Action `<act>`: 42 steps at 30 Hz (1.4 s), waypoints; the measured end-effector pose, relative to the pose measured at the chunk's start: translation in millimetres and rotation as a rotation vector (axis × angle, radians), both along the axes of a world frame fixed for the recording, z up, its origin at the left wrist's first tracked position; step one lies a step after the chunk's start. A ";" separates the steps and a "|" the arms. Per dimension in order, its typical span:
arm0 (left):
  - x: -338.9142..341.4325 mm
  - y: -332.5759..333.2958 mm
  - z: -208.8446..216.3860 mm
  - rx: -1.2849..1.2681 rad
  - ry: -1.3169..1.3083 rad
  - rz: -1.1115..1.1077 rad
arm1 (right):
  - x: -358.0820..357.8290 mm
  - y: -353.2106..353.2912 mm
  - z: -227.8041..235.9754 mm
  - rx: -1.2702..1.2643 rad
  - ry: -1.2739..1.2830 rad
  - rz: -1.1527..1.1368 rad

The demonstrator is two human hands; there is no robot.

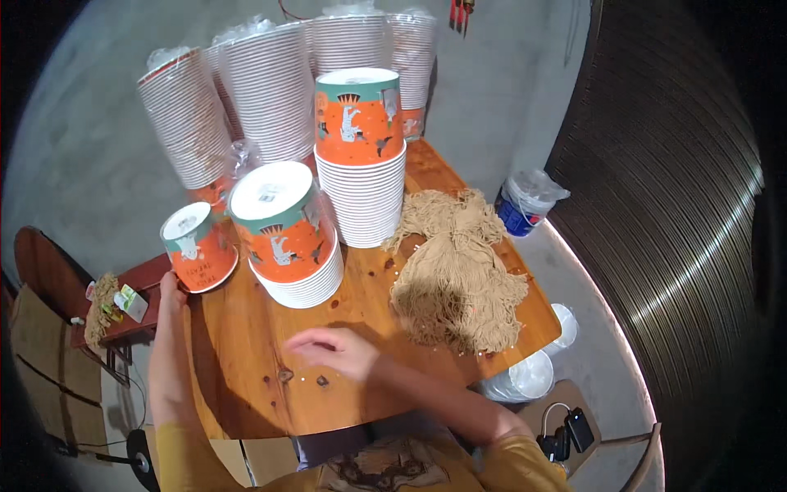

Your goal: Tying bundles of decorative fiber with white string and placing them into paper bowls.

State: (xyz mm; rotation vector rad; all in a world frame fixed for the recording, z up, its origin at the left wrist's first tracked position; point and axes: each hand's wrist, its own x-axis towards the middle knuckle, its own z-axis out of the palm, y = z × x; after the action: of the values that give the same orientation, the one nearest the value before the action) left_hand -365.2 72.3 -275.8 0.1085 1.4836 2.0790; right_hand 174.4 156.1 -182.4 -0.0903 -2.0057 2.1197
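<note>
My left hand (171,293) is at the left lower rim of a single orange paper bucket (202,256) with a green band, which is upside down at the table's left edge; the fingers are partly hidden behind it. Over the front of the table, my right hand (340,353) is empty, its fingers stretched out toward the left. Between and beyond the hands stands a short stack of upside-down buckets (287,250), patterned orange on top with white rims below. Behind it rises a taller matching stack (361,180).
A heap of tan string (459,279) covers the right side of the wooden table (246,394). Tall wrapped bucket stacks (266,94) line the back. On the floor at right are a blue pail (520,209) and clear tubs (529,377). A red bench (143,303) stands left.
</note>
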 end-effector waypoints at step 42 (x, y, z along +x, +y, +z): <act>346.2 58.1 86.7 0.216 0.635 -0.247 | -63.1 102.9 169.9 1.257 0.106 -0.589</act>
State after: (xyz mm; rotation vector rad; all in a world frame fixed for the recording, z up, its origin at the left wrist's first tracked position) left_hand -19.1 130.3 -189.2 1.0624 1.4725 2.0848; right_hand 111.3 258.9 -12.5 -0.2854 -2.4247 0.3392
